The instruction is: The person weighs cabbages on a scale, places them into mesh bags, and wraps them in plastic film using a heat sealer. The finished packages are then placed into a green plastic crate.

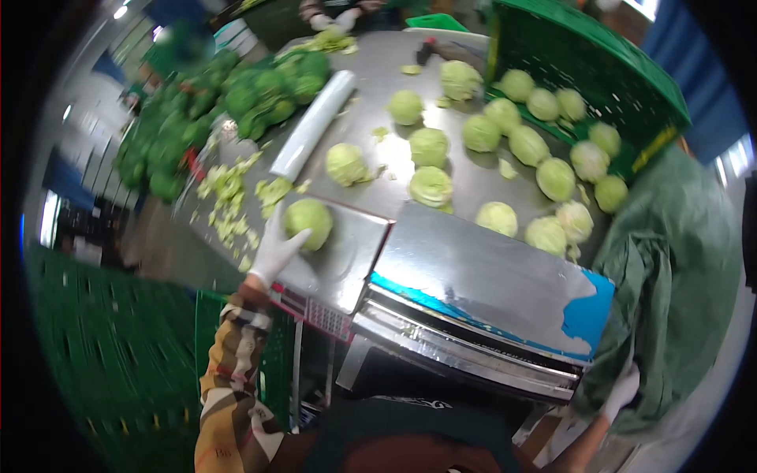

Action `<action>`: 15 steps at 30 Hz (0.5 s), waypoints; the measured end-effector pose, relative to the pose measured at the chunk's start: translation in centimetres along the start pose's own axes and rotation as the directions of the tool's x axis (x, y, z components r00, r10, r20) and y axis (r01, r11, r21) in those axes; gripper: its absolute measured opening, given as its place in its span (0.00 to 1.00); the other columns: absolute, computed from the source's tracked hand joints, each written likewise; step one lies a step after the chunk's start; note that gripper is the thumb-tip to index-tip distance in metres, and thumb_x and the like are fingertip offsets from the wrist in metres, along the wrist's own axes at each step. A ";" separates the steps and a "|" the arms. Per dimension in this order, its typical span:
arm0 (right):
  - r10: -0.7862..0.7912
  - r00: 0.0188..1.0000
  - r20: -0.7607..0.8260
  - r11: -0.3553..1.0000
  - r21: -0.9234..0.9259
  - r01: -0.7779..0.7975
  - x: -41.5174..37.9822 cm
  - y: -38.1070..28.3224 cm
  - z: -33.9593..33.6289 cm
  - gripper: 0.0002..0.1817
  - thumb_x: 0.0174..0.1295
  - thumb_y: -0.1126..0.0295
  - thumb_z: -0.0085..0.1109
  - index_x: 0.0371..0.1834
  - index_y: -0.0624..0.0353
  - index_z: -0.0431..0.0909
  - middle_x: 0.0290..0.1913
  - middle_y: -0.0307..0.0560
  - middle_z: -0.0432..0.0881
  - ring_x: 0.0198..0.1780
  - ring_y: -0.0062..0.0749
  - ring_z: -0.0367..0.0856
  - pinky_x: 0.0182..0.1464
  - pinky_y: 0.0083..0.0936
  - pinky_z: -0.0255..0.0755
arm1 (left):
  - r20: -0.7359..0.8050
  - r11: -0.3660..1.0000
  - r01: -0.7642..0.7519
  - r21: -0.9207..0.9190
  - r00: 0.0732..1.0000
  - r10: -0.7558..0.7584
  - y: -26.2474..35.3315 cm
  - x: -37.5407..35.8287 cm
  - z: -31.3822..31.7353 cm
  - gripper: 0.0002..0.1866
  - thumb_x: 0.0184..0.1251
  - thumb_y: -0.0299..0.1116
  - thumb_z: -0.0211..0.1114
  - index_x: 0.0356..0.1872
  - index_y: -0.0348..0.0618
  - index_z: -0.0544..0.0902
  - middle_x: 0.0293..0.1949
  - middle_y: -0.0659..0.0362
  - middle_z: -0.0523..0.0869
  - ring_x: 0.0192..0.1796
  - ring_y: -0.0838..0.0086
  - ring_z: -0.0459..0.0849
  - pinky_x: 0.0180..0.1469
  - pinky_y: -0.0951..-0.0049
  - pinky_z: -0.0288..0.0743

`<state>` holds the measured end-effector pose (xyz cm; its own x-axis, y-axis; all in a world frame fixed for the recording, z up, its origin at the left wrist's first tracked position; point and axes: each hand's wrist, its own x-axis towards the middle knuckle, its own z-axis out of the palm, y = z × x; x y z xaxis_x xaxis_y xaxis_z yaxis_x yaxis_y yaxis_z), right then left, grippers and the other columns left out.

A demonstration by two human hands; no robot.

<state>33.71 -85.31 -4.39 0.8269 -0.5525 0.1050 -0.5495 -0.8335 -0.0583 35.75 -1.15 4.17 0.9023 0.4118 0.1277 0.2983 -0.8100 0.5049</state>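
My left hand (pixel 277 246), in a white glove, grips a pale green cabbage (pixel 307 224) from its left side, thumb toward the front. The cabbage is over the metal plate of a weighing scale (pixel 347 251) with a keypad along its front edge. My right hand (pixel 623 391), also gloved, is low at the right against a dark green sheet (pixel 670 292). Its fingers look closed, and I cannot tell what is in them. Between my hands stands a wrapping machine (pixel 473 276) with a steel top and torn blue film.
Several trimmed cabbages (pixel 430 147) are spread over the steel table (pixel 378 63), some beside a tipped green crate (pixel 591 55). A white film roll (pixel 314 126), leaf scraps (pixel 225 197) and a broccoli heap (pixel 268 91) lie to the left. Another person's gloved hands (pixel 335 22) work at the far end.
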 end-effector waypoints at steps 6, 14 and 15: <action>-0.243 0.832 -0.499 0.737 0.463 0.493 -4.7 -3.9 -14.2 0.23 0.75 0.62 0.48 0.66 0.66 0.69 0.66 0.58 0.73 0.64 0.42 0.73 0.67 0.33 0.65 | -0.090 0.873 -0.261 -0.413 0.965 0.246 15.4 -9.2 2.8 0.25 0.65 0.36 0.68 0.61 0.37 0.75 0.59 0.47 0.78 0.63 0.58 0.76 0.66 0.63 0.69; -0.734 0.581 0.352 0.408 0.912 -0.038 -16.9 -25.6 -18.4 0.15 0.59 0.69 0.55 0.47 0.66 0.75 0.40 0.44 0.80 0.42 0.25 0.78 0.47 0.19 0.71 | 0.154 0.142 0.090 -0.986 0.819 0.552 28.2 -17.3 5.4 0.29 0.73 0.36 0.58 0.71 0.36 0.63 0.64 0.46 0.74 0.67 0.61 0.72 0.69 0.65 0.63; -0.734 0.607 0.305 0.366 0.930 -0.024 -18.7 -28.1 -18.2 0.14 0.60 0.69 0.56 0.48 0.65 0.76 0.40 0.42 0.80 0.42 0.24 0.78 0.47 0.20 0.71 | 0.237 0.121 0.205 -0.971 0.794 0.560 28.2 -17.7 3.5 0.33 0.72 0.39 0.59 0.72 0.34 0.60 0.66 0.43 0.70 0.71 0.58 0.67 0.71 0.64 0.59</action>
<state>31.52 -51.40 13.34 0.9419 0.2729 -0.1959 -0.1100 -0.3005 -0.9474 29.27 -32.74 13.12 0.9572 -0.2255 0.1813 -0.0812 0.3923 0.9162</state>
